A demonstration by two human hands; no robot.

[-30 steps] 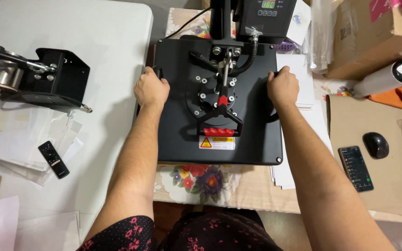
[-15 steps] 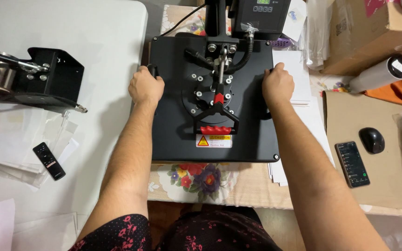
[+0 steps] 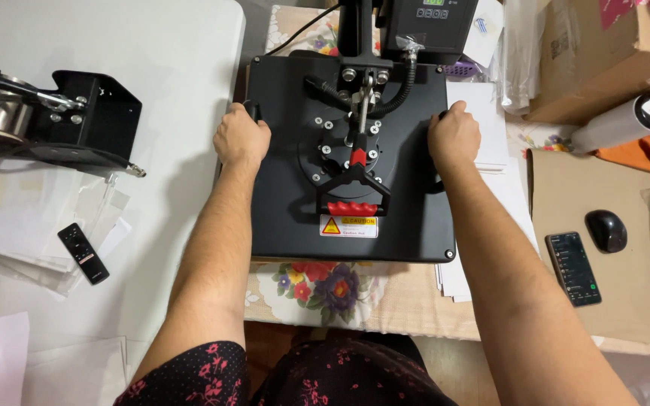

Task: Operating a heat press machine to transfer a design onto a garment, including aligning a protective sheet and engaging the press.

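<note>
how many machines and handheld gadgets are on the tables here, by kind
flat heat press: 1, gripped at its sides by the left hand and right hand
mug press: 1
remote control: 1
smartphone: 1
computer mouse: 1
total: 5

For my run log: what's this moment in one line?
left hand: grips heat press left edge | right hand: grips right edge | red handle: untouched
</note>
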